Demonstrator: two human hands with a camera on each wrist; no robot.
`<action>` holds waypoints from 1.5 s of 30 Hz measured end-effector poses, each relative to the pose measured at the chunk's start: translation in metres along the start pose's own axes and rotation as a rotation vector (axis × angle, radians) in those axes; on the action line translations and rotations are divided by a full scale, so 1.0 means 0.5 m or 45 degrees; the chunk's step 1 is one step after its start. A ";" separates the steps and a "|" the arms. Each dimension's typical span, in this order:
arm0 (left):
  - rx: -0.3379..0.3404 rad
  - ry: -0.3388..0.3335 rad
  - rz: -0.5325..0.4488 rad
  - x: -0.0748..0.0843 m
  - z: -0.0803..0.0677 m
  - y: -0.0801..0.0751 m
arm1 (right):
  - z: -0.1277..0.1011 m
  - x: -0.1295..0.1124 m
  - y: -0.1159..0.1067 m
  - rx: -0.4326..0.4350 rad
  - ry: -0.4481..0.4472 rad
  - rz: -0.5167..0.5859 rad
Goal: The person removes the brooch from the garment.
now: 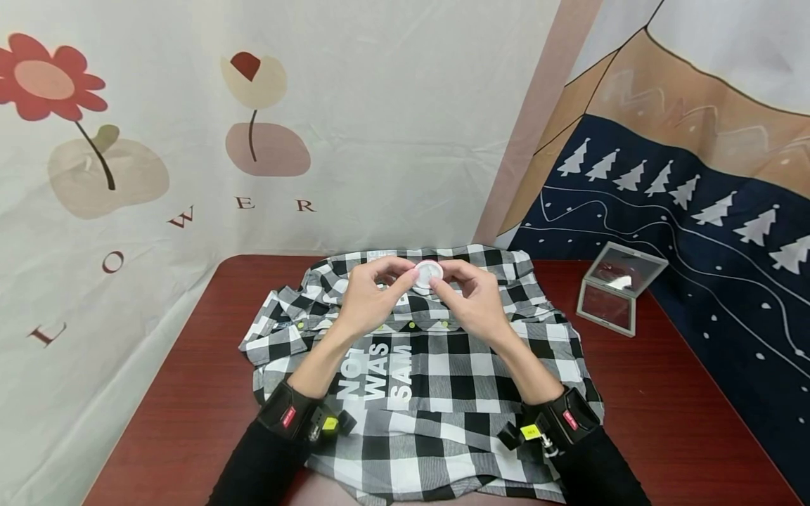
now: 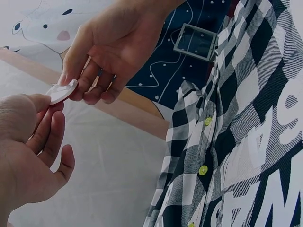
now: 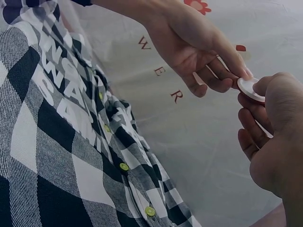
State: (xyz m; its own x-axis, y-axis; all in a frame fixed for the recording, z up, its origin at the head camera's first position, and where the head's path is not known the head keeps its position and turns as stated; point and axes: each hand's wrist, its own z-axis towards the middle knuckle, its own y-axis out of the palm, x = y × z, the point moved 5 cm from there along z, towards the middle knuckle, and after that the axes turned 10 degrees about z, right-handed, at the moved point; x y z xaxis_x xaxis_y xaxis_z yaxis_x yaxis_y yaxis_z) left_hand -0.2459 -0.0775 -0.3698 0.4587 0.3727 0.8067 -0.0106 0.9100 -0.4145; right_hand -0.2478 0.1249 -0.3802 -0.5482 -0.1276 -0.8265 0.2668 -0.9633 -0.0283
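Both hands hold a round white pin badge [image 1: 428, 271] with a reddish rim over the upper part of a checked shirt. My left hand [image 1: 369, 299] pinches its left edge between thumb and fingers. From the other side, my right hand [image 1: 476, 301] pinches the right edge. In the left wrist view the badge [image 2: 65, 92] is tilted, with a thin wire-like line at its back. The right wrist view shows a thumb pressed on the white face of the badge [image 3: 248, 89]. Beneath lies the black-and-white checked shirt [image 1: 455, 383], with white lettering and yellow-green buttons [image 2: 203, 170].
A square folding mirror [image 1: 605, 306] stands opened at the right on the red-brown table [image 1: 190, 379]. Behind the table hangs a pale cloth [image 1: 392, 169] with flower prints. A dark blue cloth [image 1: 696, 281] with white trees hangs along the right side.
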 end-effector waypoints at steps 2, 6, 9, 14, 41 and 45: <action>-0.003 -0.007 -0.011 -0.001 0.000 0.002 | 0.000 -0.002 0.001 0.009 -0.006 -0.003; -0.004 -0.022 -0.022 -0.001 0.000 0.005 | 0.000 -0.005 0.001 0.021 -0.014 -0.012; -0.009 -0.027 -0.028 -0.002 0.000 0.007 | 0.000 -0.004 0.001 0.032 -0.019 -0.014; -0.022 -0.005 -0.042 0.000 -0.001 0.011 | -0.001 -0.004 0.000 0.055 -0.024 -0.031; -0.053 0.040 -0.039 0.005 -0.004 0.014 | 0.000 -0.009 -0.005 0.085 -0.025 -0.051; -0.053 0.040 -0.033 0.004 -0.003 0.014 | 0.000 -0.010 -0.005 0.084 -0.031 -0.064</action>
State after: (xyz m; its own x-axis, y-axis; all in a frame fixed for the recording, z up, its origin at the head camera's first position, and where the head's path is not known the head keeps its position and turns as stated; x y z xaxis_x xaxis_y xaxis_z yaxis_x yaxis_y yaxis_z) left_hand -0.2436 -0.0706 -0.3721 0.4863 0.3428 0.8038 0.0384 0.9106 -0.4116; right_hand -0.2457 0.1278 -0.3762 -0.5793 -0.0835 -0.8109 0.1858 -0.9821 -0.0316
